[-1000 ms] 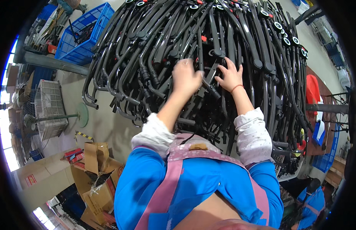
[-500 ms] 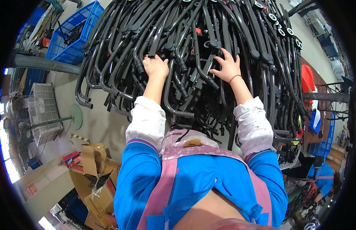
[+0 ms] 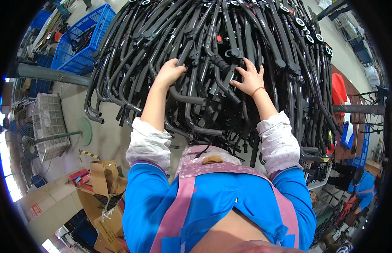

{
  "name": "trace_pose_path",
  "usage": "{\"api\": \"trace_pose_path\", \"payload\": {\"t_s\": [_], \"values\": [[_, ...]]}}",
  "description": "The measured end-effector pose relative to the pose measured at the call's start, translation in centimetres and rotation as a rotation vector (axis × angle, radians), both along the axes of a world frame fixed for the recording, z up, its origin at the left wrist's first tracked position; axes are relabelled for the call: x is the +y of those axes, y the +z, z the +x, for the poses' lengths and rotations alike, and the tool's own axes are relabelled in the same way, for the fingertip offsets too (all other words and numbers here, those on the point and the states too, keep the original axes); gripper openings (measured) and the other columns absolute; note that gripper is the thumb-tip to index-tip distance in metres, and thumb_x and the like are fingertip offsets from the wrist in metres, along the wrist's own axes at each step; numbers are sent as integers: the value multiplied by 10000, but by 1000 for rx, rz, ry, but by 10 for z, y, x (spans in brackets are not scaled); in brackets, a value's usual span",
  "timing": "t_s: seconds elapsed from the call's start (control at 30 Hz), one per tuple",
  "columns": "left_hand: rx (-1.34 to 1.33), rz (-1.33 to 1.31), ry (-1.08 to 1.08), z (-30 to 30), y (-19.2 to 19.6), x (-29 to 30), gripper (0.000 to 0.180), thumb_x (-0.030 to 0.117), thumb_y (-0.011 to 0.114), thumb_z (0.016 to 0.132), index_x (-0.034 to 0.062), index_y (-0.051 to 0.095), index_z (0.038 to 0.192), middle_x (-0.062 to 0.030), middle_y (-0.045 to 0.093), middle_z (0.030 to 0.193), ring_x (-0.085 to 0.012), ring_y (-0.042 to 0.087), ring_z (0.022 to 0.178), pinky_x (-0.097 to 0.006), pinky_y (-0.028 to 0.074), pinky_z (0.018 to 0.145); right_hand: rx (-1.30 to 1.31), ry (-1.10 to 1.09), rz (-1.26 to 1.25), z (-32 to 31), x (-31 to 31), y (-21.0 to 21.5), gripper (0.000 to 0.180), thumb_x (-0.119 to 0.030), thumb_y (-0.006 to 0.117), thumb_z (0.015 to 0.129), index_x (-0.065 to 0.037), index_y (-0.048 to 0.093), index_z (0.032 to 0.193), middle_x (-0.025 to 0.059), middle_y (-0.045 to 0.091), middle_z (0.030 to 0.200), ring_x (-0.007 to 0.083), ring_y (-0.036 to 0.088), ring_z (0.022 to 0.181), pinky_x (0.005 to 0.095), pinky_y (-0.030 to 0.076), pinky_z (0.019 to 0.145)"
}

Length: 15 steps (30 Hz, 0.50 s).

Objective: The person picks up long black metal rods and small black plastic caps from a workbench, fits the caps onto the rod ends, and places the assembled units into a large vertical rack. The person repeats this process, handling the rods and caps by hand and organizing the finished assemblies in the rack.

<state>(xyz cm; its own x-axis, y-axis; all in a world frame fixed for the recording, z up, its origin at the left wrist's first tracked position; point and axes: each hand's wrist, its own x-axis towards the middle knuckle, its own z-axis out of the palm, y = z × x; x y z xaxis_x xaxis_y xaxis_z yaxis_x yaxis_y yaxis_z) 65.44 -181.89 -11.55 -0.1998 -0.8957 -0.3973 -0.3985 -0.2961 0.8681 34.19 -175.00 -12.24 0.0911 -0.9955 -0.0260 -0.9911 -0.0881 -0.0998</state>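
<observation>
A dense pile of black bent metal tubes [image 3: 263, 38], many with joints and round end caps, spreads in front of me. My left hand [image 3: 169, 72] is at the left-centre of the pile, its fingers curled round a black bent tube [image 3: 185, 98] whose lower end curves to the right. The fingertips are partly hidden behind that tube. To the right, my right hand [image 3: 249, 80] lies on the tubes with thumb and fingers spread, beside a flat dark bar [image 3: 224, 76]. A tube with a ribbed black sleeve [image 3: 220, 63] rests between my hands.
A blue crate [image 3: 84, 40] with dark parts stands at the far left, near a grey post [image 3: 52, 74]. Left of me are a fan with a round green base [image 3: 86, 131] and open cardboard boxes [image 3: 104, 179]. Another person in blue [image 3: 364, 189] is at the lower right.
My left hand has closed round a tube and shifted slightly left. Several tubes near it have moved toward me and to the right. My right hand has barely moved.
</observation>
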Motion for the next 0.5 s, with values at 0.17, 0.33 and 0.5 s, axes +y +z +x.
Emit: {"api": "trace_pose_path", "payload": {"t_s": [0.17,0.33,0.5], "values": [[-80,-217,64,-44,-7,39,289,174,586,801,-18,589,1018,-197,662,924,-318,648,896,-414,490,815,-47,-9,-44,-6,-9,-21,369,-383,481,946,-193,655,1211,91,377,1489,218,310,1408,658,121,1111],[-342,-222,55,-75,-5,68,343,288,581,855,53,570,1104,-221,661,1011,-409,616,999,-480,475,865,-409,-167,111,-6,-28,-15,552,-576,330,964,-225,604,1291,112,400,1483,245,322,1407,660,67,1103],[-436,-295,-1,-103,30,91,278,210,565,882,-31,512,1011,-256,660,853,-434,644,865,-523,496,796,-550,-154,240,-8,-45,-10,706,-703,373,890,-222,513,1387,97,353,1525,280,288,1429,656,74,1096]]}}
